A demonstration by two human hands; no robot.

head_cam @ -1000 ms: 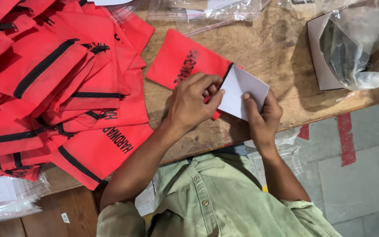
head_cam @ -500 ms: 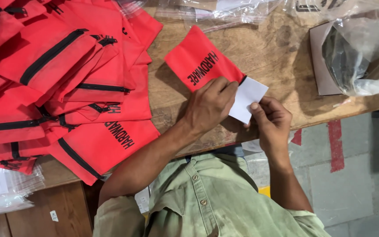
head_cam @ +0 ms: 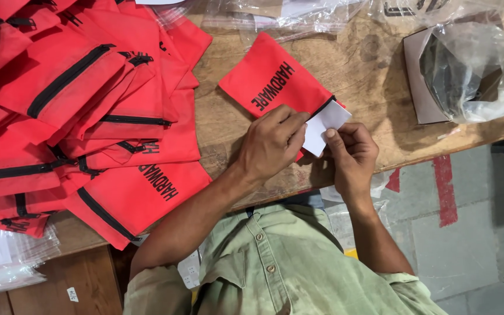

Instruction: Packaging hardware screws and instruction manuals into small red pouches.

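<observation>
A red fabric pouch (head_cam: 269, 81) with black lettering and a black zipper lies on the wooden table (head_cam: 368, 76). Its zippered mouth faces me. A white paper card (head_cam: 325, 125) sticks partway out of that mouth. My left hand (head_cam: 272, 143) rests on the pouch's near edge, fingers on the card and the zipper end. My right hand (head_cam: 351, 153) pinches the card's near corner between thumb and forefinger.
A large heap of the same red zippered pouches (head_cam: 77, 111) covers the table's left half. Clear plastic bags (head_cam: 287, 14) lie along the far edge. A crumpled plastic bag on a cardboard box (head_cam: 468, 70) sits far right. Grey floor with red tape (head_cam: 444, 186) lies to the right.
The white card has slid further into the pouch's mouth, so less of it shows. Both hands have stayed at the pouch's opening.
</observation>
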